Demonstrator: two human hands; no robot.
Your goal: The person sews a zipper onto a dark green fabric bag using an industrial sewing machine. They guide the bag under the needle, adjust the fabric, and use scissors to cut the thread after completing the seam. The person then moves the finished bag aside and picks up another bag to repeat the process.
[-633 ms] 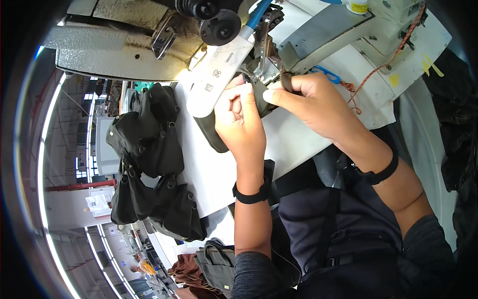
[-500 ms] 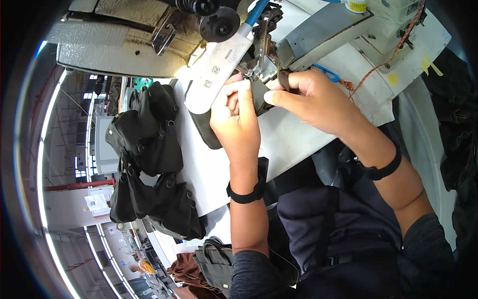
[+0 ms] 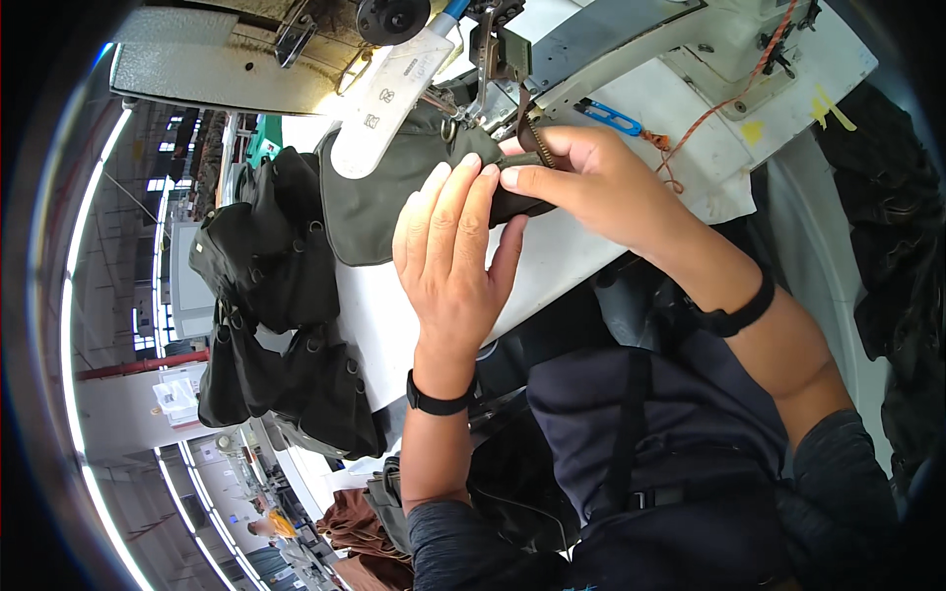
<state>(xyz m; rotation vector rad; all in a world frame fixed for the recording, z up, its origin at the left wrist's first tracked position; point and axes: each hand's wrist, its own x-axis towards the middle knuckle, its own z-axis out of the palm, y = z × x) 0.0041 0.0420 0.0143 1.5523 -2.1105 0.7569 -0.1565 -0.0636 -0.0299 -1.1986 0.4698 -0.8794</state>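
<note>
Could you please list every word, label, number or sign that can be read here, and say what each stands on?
No text is clear enough to quote.
White paddle-shaped piece: small dark marks, too small to read.
Papers on the far wall: too small and blurred to read.
Dark fabric piece under the left hand: no lettering visible.

Toward eleven o'clock, a flat, dark-olive fabric pouch (image 3: 399, 163) is showing one plain tone. At one, a brown fabric zipper tape (image 3: 523, 110) is bearing brass-coloured metal teeth (image 3: 541, 148), and a plastic tool (image 3: 611, 117) is looking bright blue. At two, yellow strips (image 3: 836, 110) are contrasting with a white tabletop (image 3: 788, 138). At four, a charcoal cloth sleeve (image 3: 838, 468) is showing heathered streaks.
</note>
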